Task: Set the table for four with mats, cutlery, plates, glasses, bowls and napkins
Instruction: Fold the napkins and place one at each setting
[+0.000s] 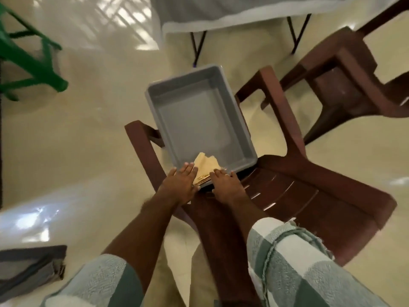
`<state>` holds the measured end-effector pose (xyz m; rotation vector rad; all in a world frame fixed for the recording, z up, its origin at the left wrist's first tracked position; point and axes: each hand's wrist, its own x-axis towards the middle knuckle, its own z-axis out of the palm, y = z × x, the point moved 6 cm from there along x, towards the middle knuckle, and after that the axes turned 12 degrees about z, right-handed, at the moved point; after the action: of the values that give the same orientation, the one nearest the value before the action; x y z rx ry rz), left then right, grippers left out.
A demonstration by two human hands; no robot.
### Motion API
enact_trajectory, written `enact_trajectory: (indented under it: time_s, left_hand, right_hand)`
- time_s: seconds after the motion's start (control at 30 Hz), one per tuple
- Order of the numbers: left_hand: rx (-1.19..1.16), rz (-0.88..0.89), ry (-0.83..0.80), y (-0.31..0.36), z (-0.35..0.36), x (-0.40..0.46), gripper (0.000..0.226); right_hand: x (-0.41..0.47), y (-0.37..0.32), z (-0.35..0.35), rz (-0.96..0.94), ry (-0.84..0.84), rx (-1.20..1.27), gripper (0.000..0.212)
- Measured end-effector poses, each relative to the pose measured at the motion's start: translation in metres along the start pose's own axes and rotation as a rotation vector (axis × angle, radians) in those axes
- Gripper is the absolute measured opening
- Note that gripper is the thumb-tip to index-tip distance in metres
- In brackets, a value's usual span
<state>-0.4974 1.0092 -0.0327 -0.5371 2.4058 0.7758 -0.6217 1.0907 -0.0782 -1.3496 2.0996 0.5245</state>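
Tan napkins (204, 168) in grey tub (199, 111); both hands (182, 183) touching; no legible writing.

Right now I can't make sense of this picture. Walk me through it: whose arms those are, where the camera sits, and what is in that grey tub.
There is no machine here. The camera is worn on a person's head and looks down, so the two arms reaching in from the bottom are that person's own. The single picture is that one head view.

The left hand and the right hand reach to the near end of a grey plastic tub that rests on the seat of a brown plastic chair. Between the hands, in the tub's near corner, lies a small stack of tan folded napkins. The fingers look fairly straight and touch the stack's sides; nothing is lifted yet. The rest of the tub looks bare.

Further off stand a second brown chair and a table under a pale cloth.
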Motion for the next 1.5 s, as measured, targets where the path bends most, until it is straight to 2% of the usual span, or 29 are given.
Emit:
enact_trajectory:
  time_s: [0.27, 0.4, 0.57, 0.63, 0.77, 0.93, 1.1, 1.17, 1.27, 1.37, 1.5]
  left_hand:
    - [0.075, 0.127, -0.120, -0.051, 0.017, 0.025, 0.068]
    - [0.149, 0.178, -0.092, -0.060, 0.006, 0.031, 0.066]
    - [0.205, 0.192, -0.065, -0.068, -0.001, 0.031, 0.067]
    - [0.228, 0.202, -0.071, -0.069, 0.001, 0.030, 0.069]
    - [0.261, 0.210, -0.086, -0.068, 0.006, 0.031, 0.070]
    - [0.298, 0.204, -0.076, -0.066, 0.010, 0.032, 0.074]
    - [0.220, 0.230, -0.042, -0.061, 0.014, 0.032, 0.079]
    - [0.089, 0.244, -0.006, -0.057, 0.011, 0.032, 0.077]
    - [-0.327, 0.162, 0.142, -0.059, -0.002, 0.026, 0.056]
    - [-0.649, -0.051, 0.338, -0.073, -0.011, 0.019, 0.033]
    - [-1.424, -0.410, 0.410, -0.083, 0.002, 0.012, 0.021]
  right_hand:
    - [0.045, -0.032, 0.025, -0.032, -0.013, -0.088, 0.069]
    - [0.069, -0.037, 0.031, -0.097, -0.050, -0.159, 0.075]
    - [0.081, -0.043, 0.044, -0.173, -0.111, -0.258, 0.056]
    - [0.083, -0.045, 0.048, -0.173, -0.090, -0.251, 0.055]
    - [0.088, -0.052, 0.049, -0.161, -0.048, -0.240, 0.062]
    - [0.090, -0.051, 0.051, -0.107, -0.062, -0.258, 0.042]
    - [0.091, -0.044, 0.063, -0.063, -0.066, -0.292, 0.033]
    - [0.093, -0.042, 0.065, -0.067, -0.074, -0.267, 0.034]
    - [0.096, -0.037, 0.066, -0.068, -0.064, -0.154, 0.037]
    - [0.096, -0.032, 0.066, 0.008, -0.099, 0.015, 0.033]
    - [0.092, -0.034, 0.044, 0.142, -0.010, 0.335, 0.031]
